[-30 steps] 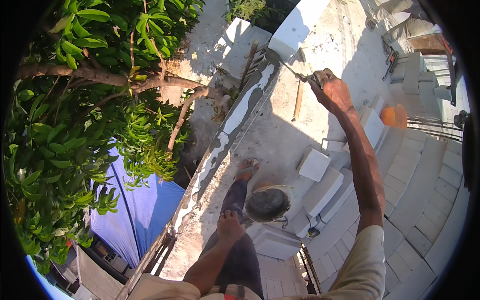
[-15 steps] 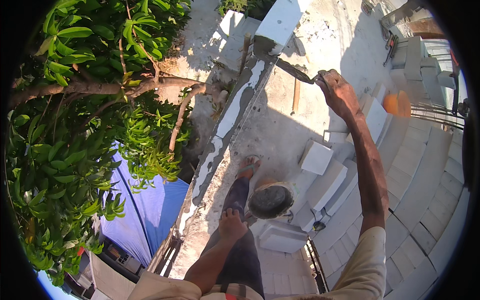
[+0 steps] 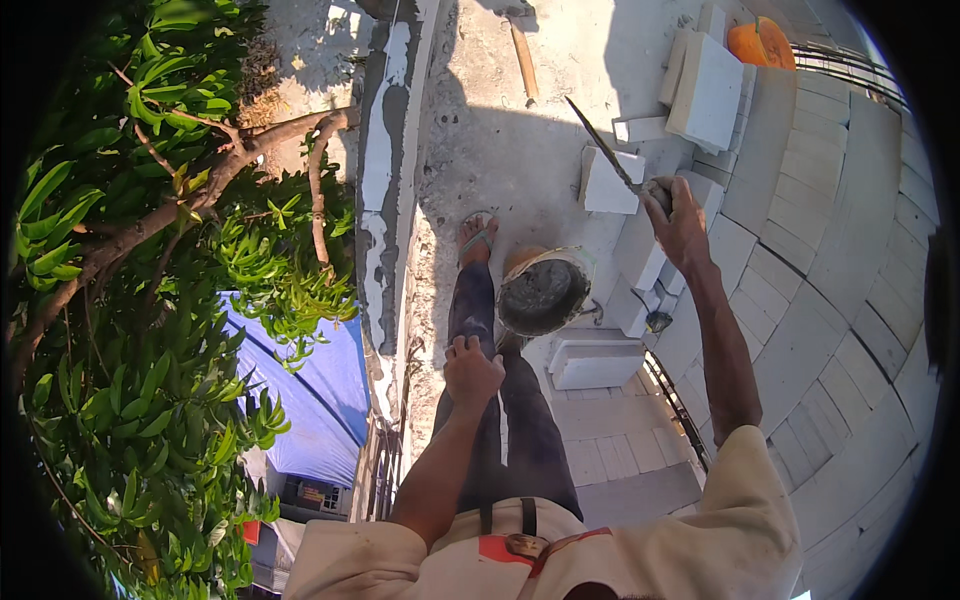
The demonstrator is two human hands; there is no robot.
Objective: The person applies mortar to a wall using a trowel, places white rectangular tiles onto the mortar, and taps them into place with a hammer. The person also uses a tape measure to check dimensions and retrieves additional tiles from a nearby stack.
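Note:
My right hand (image 3: 679, 222) is closed around the handle of a masonry trowel (image 3: 606, 150). The trowel's thin blade appears nearly edge-on, pointing up and left over the floor and white blocks. My left hand (image 3: 473, 372) rests on my leg near the knee, holding nothing, its fingers slightly apart. Ahead of my knees stands a bucket (image 3: 588, 256) of wet grey mortar (image 3: 540, 296). To the left runs a low wall of white blocks (image 3: 376, 165), its top partly spread with grey mortar.
White blocks (image 3: 612, 180) lie and stack on the right, with an orange bucket (image 3: 760, 43) beyond. A wooden stick (image 3: 524, 62) lies on the concrete floor. Left of the wall are leafy branches (image 3: 225, 160) and a blue tarp (image 3: 300, 400). My sandalled foot (image 3: 477, 240) stands beside the wall.
My right hand has drawn the trowel back from the wall's far end, toward me and above the blocks on the right. The view has turned; my left hand stays on my leg.

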